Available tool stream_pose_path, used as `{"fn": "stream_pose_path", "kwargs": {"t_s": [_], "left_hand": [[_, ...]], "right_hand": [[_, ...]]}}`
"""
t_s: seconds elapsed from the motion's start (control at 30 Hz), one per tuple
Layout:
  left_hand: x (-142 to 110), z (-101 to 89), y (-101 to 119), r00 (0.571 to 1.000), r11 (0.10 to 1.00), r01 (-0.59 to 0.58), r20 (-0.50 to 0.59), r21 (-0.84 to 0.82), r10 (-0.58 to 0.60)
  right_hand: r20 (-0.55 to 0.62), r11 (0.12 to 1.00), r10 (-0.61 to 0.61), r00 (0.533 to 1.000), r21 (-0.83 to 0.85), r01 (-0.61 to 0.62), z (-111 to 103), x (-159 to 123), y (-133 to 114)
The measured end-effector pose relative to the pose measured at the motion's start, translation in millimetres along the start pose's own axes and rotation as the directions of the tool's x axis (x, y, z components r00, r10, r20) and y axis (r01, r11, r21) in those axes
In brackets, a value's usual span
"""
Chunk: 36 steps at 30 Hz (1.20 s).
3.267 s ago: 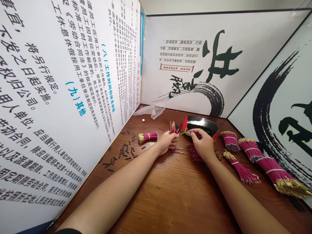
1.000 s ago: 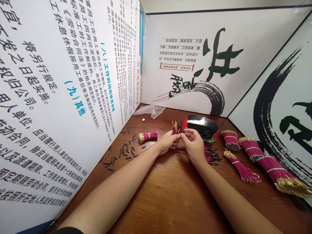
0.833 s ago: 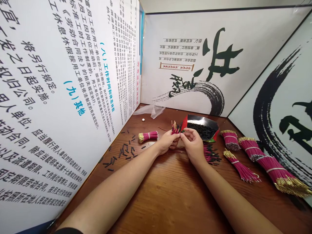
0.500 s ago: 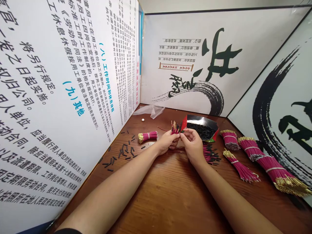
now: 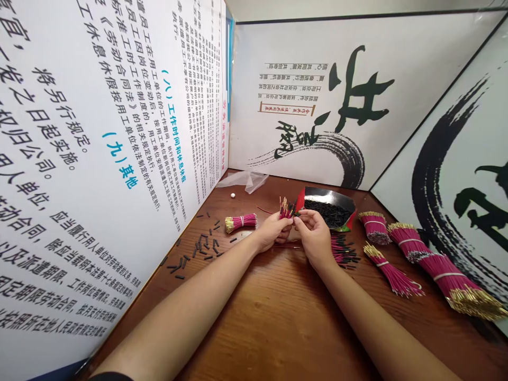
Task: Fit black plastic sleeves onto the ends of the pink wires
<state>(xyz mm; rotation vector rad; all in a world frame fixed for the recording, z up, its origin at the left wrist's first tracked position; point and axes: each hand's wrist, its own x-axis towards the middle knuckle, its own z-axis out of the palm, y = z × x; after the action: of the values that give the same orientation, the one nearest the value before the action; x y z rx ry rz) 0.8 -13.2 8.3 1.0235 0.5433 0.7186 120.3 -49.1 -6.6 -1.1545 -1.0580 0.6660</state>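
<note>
My left hand (image 5: 273, 232) is closed round a small bunch of magenta wires (image 5: 286, 209) with gold tips, some of them covered by black sleeves. Close against it, my right hand (image 5: 313, 233) pinches at the bunch's right side, seemingly on a small black sleeve, though the fingers largely hide it. Behind the hands stands a red and black box (image 5: 337, 198) filled with short black sleeves (image 5: 325, 211). Under and beside my right wrist lie magenta wires with black sleeves on their ends (image 5: 344, 251).
Loose black sleeves (image 5: 204, 244) are scattered on the wooden table (image 5: 254, 328) at left, near a tied wire bundle (image 5: 241, 222). More tied bundles (image 5: 432, 254) lie at right. A clear plastic bag (image 5: 248, 181) rests at the back. Printed panels (image 5: 293, 47) enclose the table.
Both hands stay in almost the same place, with only a slight shift of the fingers at the bunch. Nothing else has visibly moved.
</note>
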Motion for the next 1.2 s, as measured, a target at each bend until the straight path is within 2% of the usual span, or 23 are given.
{"fn": "stream_pose_path", "kwargs": {"t_s": [0.13, 0.2, 0.23, 0.27, 0.33, 0.4, 0.47, 0.53, 0.63, 0.8, 1.2], "left_hand": [[2, -1.7, 0, 0.999, 0.999, 0.021, -0.023, -0.038, -0.022], [4, -4.0, -1, 0.999, 0.996, 0.039, -0.025, -0.084, -0.041], [4, -5.3, -1, 0.998, 0.993, 0.048, -0.022, -0.11, -0.051], [5, -6.6, -1, 0.998, 0.989, 0.057, -0.017, -0.136, -0.06], [6, -8.9, 0, 0.997, 0.981, 0.068, -0.014, -0.184, -0.071], [6, -10.2, 0, 0.997, 0.973, 0.065, -0.016, -0.223, -0.07], [6, -10.7, 1, 0.998, 0.967, 0.059, -0.01, -0.248, -0.063], [5, -10.5, 1, 0.998, 0.964, 0.054, -0.003, -0.261, -0.057], [5, -9.3, 1, 0.999, 0.964, 0.047, -0.015, -0.262, -0.052], [4, -7.7, 3, 0.998, 0.975, 0.047, -0.034, -0.216, -0.055], [3, -7.6, 0, 1.0, 0.983, -0.001, -0.015, -0.186, -0.002]], "right_hand": [[0.016, 0.999, -0.011, 1.0, -0.048, 0.011, -6, 7, -2], [-0.019, 0.98, -0.076, 0.997, -0.188, 0.071, -17, 14, -3], [-0.036, 0.942, -0.128, 0.991, -0.316, 0.11, -24, 18, -4], [-0.029, 0.866, -0.182, 0.983, -0.479, 0.146, -31, 21, -4], [0.043, 0.598, -0.236, 0.971, -0.781, 0.18, -44, 26, -4], [0.124, 0.381, -0.191, 0.974, -0.905, 0.19, -52, 27, -2], [0.193, 0.25, -0.126, 0.973, -0.943, 0.219, -54, 25, 1], [0.239, 0.18, -0.082, 0.968, -0.951, 0.25, -54, 24, 3], [0.264, 0.13, -0.044, 0.964, -0.955, 0.268, -53, 24, 4], [0.259, 0.119, 0.001, 0.966, -0.959, 0.257, -54, 26, 2], [0.277, 0.118, -0.023, 0.961, -0.954, 0.277, -53, 25, 3]]}}
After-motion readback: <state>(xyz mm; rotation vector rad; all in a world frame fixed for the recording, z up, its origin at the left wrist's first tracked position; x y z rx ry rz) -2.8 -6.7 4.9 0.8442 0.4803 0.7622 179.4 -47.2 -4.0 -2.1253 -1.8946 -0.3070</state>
